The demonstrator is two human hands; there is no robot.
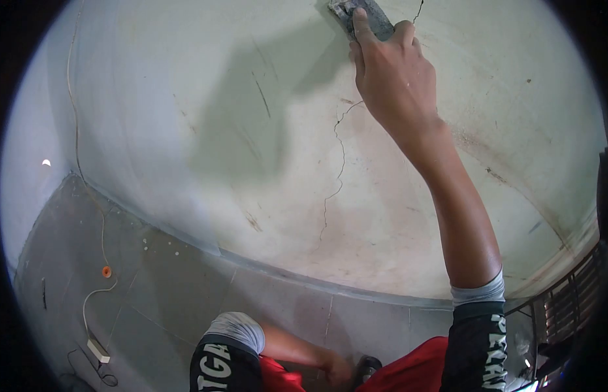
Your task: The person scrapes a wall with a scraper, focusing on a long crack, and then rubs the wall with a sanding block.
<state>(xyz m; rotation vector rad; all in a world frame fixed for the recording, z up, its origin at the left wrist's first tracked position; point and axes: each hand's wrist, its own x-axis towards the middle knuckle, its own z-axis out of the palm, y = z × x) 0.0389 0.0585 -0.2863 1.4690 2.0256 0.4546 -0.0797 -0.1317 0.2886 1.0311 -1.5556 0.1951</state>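
My right hand (399, 81) is raised at the top of the view and closed around a flat, dusty dark-grey piece (380, 23) that looks like folded sandpaper. Its thumb lies along the top of the piece, held against the pale wall (284, 209). A thin crack (342, 157) runs down the wall below this hand, and another short crack shows just right of the grey piece. Low in the view, my left hand (339, 371) hangs between my red-clothed legs (408, 369), near a dark shoe (367, 367). Its fingers are mostly hidden, so I cannot make out whether they hold anything.
Grey floor tiles (180, 294) meet the wall along a curved-looking edge. A white cable (73, 104) hangs at the left and crosses the floor past an orange ring (107, 272) to a power strip (98, 351). Dark metal bars (572, 294) stand at the right.
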